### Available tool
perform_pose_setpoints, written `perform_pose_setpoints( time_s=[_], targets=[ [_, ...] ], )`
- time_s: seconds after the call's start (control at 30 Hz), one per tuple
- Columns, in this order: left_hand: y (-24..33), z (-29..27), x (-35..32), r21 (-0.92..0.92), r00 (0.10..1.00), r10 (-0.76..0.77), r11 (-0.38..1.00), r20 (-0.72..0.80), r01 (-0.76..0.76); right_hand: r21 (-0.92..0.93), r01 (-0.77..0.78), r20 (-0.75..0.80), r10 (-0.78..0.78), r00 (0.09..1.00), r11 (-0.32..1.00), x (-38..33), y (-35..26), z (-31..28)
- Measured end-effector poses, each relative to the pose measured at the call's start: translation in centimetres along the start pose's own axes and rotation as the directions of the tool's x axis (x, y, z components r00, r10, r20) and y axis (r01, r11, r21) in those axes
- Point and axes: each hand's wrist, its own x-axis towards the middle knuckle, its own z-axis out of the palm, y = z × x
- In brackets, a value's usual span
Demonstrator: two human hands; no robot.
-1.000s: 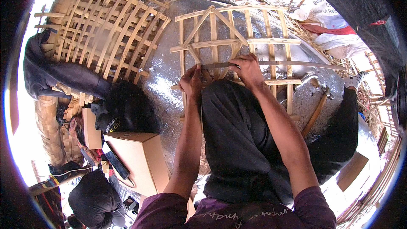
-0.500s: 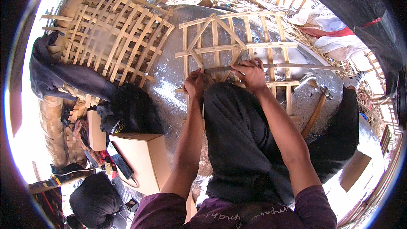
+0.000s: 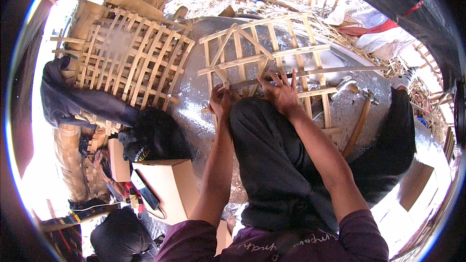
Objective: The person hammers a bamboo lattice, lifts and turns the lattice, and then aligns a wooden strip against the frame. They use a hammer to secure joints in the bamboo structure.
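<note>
A long, thin bamboo strip (image 3: 347, 70), greyish-brown, lies across a pale lattice frame of bamboo slats (image 3: 264, 55). At the strip's left end, my left hand (image 3: 221, 101) is closed, with thumb and fingertips pinching it beside the frame. Farther right, my right hand (image 3: 283, 96) rests against the strip with its fingers spread and raised; its thumb lies near the strip. Fingers partly hide the strip there. The frame has crossed slats and a triangular brace on its left part. My bent knee, in black trousers (image 3: 267, 150), stands just below the hands.
A hammer (image 3: 359, 123) with a wooden handle lies right of the frame on a grey sheet (image 3: 191, 87). A woven slat panel (image 3: 138, 56) leans at upper left. Another person's dark sleeve (image 3: 90, 90) is beside it. A cardboard box (image 3: 182, 189) bears a phone (image 3: 145, 191).
My right hand's fingers have spread and lifted from their grip around the strip. The view has shifted slightly, and the lattice frame now appears farther left. My left hand stays at the strip's end.
</note>
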Motion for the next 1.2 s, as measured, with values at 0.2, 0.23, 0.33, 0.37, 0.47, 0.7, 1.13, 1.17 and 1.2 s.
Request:
perform_pose_setpoints(
  time_s=[0.2, 0.23, 0.33, 0.37, 0.47, 0.7, 1.13, 1.17, 1.2],
  targets=[
    [0.0, 0.2, 0.2, 0.157, 0.998, 0.063, 0.986, 0.001, -0.062, 0.012, -0.01, -0.059, 0.011, 0.998, 1.0, -0.1, 0.6, 0.9],
    [0.1, 0.7, 0.1, 0.159, 0.999, 0.035, 0.987, 0.003, -0.035, 0.0, -0.013, -0.063, 0.013, 0.998, 1.0, -0.2, 1.1, 1.1],
    [-1.8, -1.2, 1.5, 0.112, 0.995, 0.096, 0.989, 0.005, -0.096, 0.02, -0.012, -0.013, 0.012, 1.0, 1.0, 0.2, -0.2, 0.3],
    [-1.8, -1.1, 1.5, 0.054, 0.997, 0.073, 0.996, 0.032, -0.074, 0.018, -0.014, -0.005, 0.014, 1.0, 1.0, 0.1, -0.1, 0.1],
    [-1.7, -0.7, 1.2, -0.058, 0.996, 0.043, 0.998, 0.074, -0.039, 0.011, -0.019, 0.011, 0.019, 1.0, 1.0, 0.0, 0.2, 0.0],
    [-1.1, -0.3, 0.6, -0.023, 0.996, 0.081, 0.997, 0.046, -0.08, -0.011, -0.032, 0.017, 0.032, 0.999, 0.999, 0.0, 0.4, 0.2],
    [-3.3, -0.4, 1.6, -0.052, 0.995, 0.056, 0.997, 0.086, -0.051, 0.062, -0.064, 0.057, 0.061, 0.997, 0.996, 0.0, -0.2, -1.1],
    [-3.4, -0.2, 1.6, -0.044, 0.995, 0.067, 0.997, 0.068, -0.064, 0.065, -0.07, 0.03, 0.068, 0.997, 0.995, 0.0, -0.1, -0.9],
    [-3.6, 0.2, 1.5, -0.036, 0.996, 0.077, 0.997, 0.051, -0.075, 0.067, -0.076, 0.003, 0.076, 0.997, 0.995, 0.0, 0.0, -0.6]
  ],
)
